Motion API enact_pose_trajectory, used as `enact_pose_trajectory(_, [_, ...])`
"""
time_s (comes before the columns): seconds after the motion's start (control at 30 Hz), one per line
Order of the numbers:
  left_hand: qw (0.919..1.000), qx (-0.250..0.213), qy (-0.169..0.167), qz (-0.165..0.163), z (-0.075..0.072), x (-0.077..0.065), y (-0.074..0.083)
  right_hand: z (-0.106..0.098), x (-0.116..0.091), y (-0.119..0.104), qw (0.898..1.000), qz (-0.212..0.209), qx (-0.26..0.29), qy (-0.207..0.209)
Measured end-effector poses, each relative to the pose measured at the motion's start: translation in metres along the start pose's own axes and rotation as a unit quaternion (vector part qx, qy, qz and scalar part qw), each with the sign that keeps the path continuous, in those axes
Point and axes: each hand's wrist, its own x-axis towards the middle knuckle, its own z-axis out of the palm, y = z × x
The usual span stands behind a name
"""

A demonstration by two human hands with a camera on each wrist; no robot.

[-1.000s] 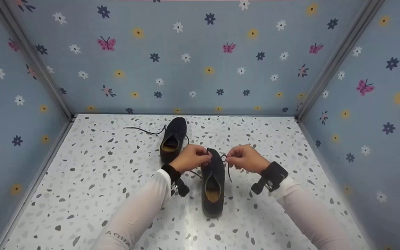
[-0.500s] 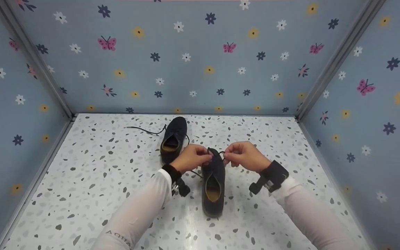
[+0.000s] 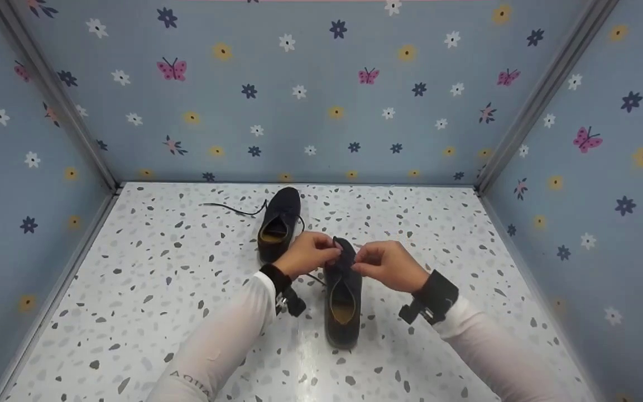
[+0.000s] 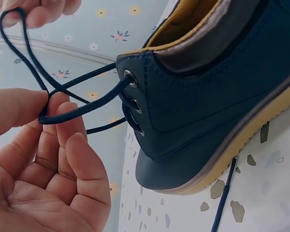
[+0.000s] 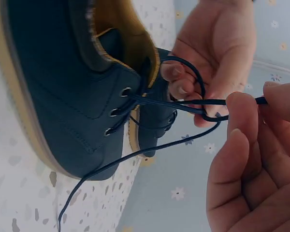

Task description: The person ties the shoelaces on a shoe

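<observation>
A dark navy lace-up shoe [image 3: 344, 333] with a tan lining stands on the speckled surface, toe pointing away. Over its front, my left hand [image 3: 308, 254] pinches the shoelace [image 4: 89, 108] between thumb and fingers, where the strands cross. My right hand [image 3: 393, 266] sits just right of the shoe and pinches a bend of the same lace, drawn into a narrow loop [image 4: 33, 55] in the left wrist view. Through metal eyelets [image 5: 115, 112] the lace runs out toward both hands. One loose strand [image 5: 135, 153] trails down past the toe in the right wrist view.
The matching shoe [image 3: 284, 202] stands farther back to the left, its untied lace [image 3: 234, 210] stretched out leftward. Flower-patterned blue panels [image 3: 299, 67] enclose the white speckled surface [image 3: 187, 312] at the back and both sides.
My right hand has moved left and slightly nearer, closer to the left hand. The lace strand that hung below it is out of sight in the head view. My left hand has stayed put.
</observation>
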Motion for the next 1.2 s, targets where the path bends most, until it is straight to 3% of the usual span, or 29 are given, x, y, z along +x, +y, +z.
enact_pose_trajectory(0.33, [0.9981,-0.059,-0.010,-0.012,0.001,0.000,-0.006,0.024,-0.008,0.008,0.984,-0.044,-0.172,0.007])
enact_pose_trajectory(0.63, [0.9984,-0.056,-0.002,-0.008,0.001,-0.006,-0.016,0.046,-0.006,0.024,0.961,-0.063,-0.266,0.048])
enact_pose_trajectory(0.73, [0.9987,-0.050,-0.006,-0.005,0.000,-0.008,-0.018,0.048,-0.005,0.028,0.964,-0.058,-0.254,0.049])
enact_pose_trajectory(0.97, [0.9998,0.007,-0.018,0.004,-0.005,-0.013,-0.024,0.033,-0.007,0.035,0.987,-0.016,-0.159,0.011])
enact_pose_trajectory(1.2, [0.9992,0.007,-0.038,0.005,-0.007,-0.018,-0.025,0.008,0.004,0.046,0.990,0.071,-0.113,0.038])
